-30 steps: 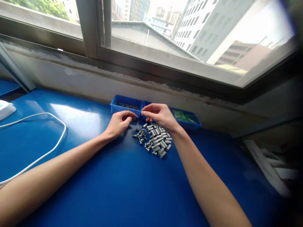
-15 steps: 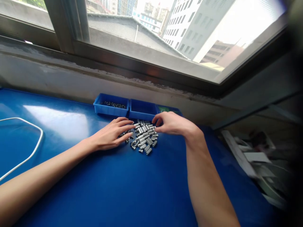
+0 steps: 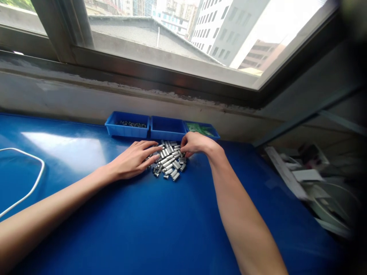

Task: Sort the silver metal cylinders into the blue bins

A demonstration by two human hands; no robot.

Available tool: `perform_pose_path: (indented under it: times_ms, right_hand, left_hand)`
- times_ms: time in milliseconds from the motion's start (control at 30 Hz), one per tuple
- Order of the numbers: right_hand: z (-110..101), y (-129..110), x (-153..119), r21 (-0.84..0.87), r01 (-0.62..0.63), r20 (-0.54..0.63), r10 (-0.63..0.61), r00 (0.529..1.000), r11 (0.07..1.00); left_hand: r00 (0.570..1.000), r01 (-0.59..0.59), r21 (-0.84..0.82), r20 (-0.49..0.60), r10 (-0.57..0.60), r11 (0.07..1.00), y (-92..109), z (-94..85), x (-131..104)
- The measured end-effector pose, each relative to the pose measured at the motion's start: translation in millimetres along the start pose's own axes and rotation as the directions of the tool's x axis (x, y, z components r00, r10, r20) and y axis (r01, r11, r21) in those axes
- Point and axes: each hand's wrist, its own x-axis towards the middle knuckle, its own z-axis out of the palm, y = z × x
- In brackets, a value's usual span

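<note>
Many metal pieces between both hands

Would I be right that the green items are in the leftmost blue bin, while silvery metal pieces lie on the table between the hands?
Not quite: the head view shows the green items in the rightmost blue bin, not the leftmost; silvery metal pieces lie on the table between the left hand and right hand.
</note>
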Motion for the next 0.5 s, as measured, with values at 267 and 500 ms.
perform_pose_path:
  times_ms: [267, 500]
  right_hand:
    - [-11, -6, -10, -0.076, 0.051, -0.053, -0.055, 0.997, 0.996]
    - [-25, -13, -27, 0.344, 0.428, 0.051, -0.471, 0.88, 0.836]
  left_hand:
    - [1.0, -0.017, 0.038, -0.006, 0.018, 0.999, 3, 1.3, 8]
    - [0.999, 0.005, -0.052, -0.049, -0.008, 0.999, 2, 2.6, 8]
